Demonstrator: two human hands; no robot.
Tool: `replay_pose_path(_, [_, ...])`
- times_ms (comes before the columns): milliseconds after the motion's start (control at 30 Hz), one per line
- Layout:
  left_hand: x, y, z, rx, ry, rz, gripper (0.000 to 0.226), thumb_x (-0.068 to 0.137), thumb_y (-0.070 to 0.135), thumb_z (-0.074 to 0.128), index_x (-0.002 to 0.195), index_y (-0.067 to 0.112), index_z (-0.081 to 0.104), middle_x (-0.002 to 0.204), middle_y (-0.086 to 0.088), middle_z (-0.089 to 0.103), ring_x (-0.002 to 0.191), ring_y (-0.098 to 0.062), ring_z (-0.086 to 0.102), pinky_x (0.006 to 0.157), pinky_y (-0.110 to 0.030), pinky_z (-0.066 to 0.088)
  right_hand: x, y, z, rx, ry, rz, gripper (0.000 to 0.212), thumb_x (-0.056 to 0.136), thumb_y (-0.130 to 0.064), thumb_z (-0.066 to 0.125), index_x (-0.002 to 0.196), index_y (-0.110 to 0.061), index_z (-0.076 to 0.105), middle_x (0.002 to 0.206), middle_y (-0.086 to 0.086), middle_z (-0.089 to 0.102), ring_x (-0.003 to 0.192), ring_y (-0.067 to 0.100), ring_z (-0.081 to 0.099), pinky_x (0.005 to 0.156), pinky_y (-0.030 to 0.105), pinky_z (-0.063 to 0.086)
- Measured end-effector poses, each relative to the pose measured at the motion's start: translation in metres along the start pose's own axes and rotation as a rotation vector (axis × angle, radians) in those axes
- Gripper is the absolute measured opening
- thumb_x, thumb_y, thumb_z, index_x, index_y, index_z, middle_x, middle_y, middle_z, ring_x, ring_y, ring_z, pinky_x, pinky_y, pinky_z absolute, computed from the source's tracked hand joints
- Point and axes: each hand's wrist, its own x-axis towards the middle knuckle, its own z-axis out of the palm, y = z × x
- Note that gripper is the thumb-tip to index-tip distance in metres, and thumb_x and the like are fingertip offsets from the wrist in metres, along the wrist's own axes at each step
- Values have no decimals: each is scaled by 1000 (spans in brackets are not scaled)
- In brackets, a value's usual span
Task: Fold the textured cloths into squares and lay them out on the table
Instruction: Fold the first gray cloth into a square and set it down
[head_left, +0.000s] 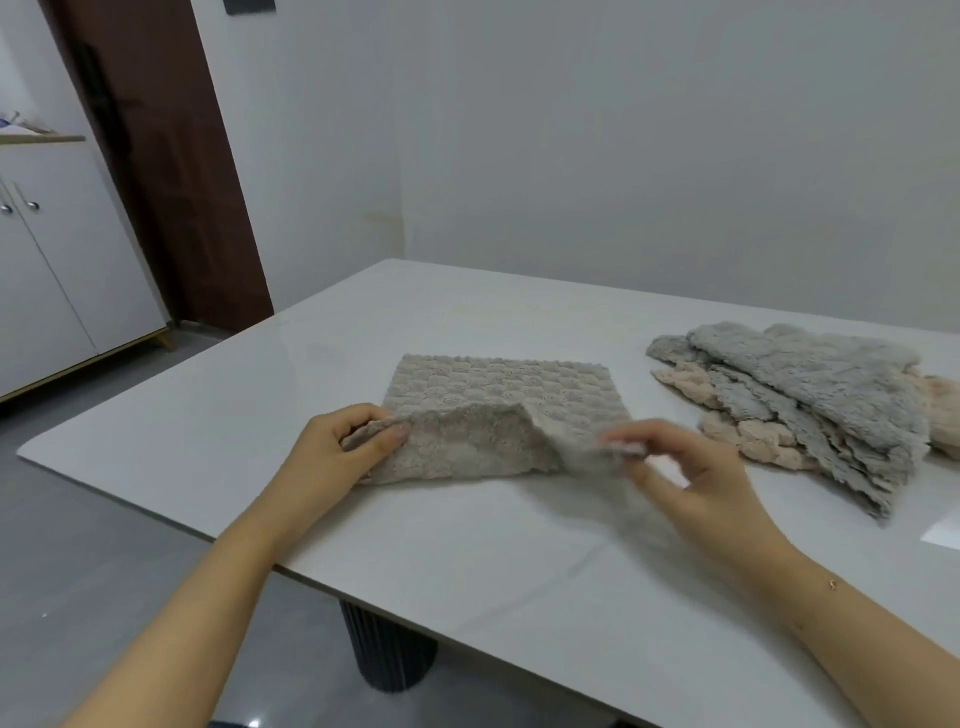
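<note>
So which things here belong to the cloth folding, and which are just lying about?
Part of the job:
- beige cloth, pinched at its near corners by the left hand and the right hand
- pile of grey and pink cloths, waiting
- table

Just lying about:
- white cabinet
- brown door

Near edge of table (467, 561): lying bare, giving open passage in front of both hands.
Left part of tabletop: lying bare out to the rounded corner.
Centre: being taken up by beige cloth (498, 410), with left hand (337, 452) and right hand (691, 467) pinching its near corners.
Right side: being blocked by pile of cloths (810, 405), grey over pink, near the right hand.
Far strip toward wall (623, 156): lying open behind the beige cloth.
</note>
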Motion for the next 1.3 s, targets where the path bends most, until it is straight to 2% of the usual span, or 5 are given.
replay_pose_path(433, [-6, 0, -5, -35, -164, -88, 17, 69, 34, 73, 76, 19, 75, 79, -2, 72, 76, -6, 64, 75, -23, 45, 8, 12, -36, 236, -295, 421, 23, 78, -13, 65, 71, 5, 54, 109, 4, 72, 106, 11, 65, 89, 22, 51])
replay_pose_path(600, [-6, -2, -8, 1, -153, -102, 33, 72, 46, 76, 83, 15, 73, 85, -6, 72, 80, -16, 66, 76, -30, 46, 7, 13, -32, 259, -257, 409, 22, 86, -15, 59, 74, 3, 52, 66, 4, 58, 64, 10, 54, 61, 17, 42])
replay_pose_path(900, [-1, 11, -13, 7, -190, -169, 46, 68, 53, 75, 75, 7, 71, 80, -12, 72, 70, -11, 66, 65, -13, 48, 13, -2, -47, 336, -382, 520, 18, 82, -14, 57, 66, -6, 52, 59, 0, 50, 55, 10, 50, 57, 14, 42])
replay_pose_path(1133, [24, 22, -15, 97, -254, -174, 37, 71, 49, 68, 78, 13, 72, 82, -17, 70, 72, -18, 64, 74, -27, 46, 17, 7, -40, 412, -114, 556, 23, 88, -9, 55, 65, -9, 52, 57, -4, 47, 51, 4, 46, 53, 10, 41])
replay_pose_path(1300, [58, 26, 0, 95, -176, -171, 30, 75, 44, 69, 81, 15, 73, 78, 0, 74, 70, -5, 67, 75, -24, 49, 14, 22, -29, 371, 112, 527, 35, 69, -46, 73, 75, -13, 66, 71, 12, 61, 64, 16, 57, 62, 17, 50])
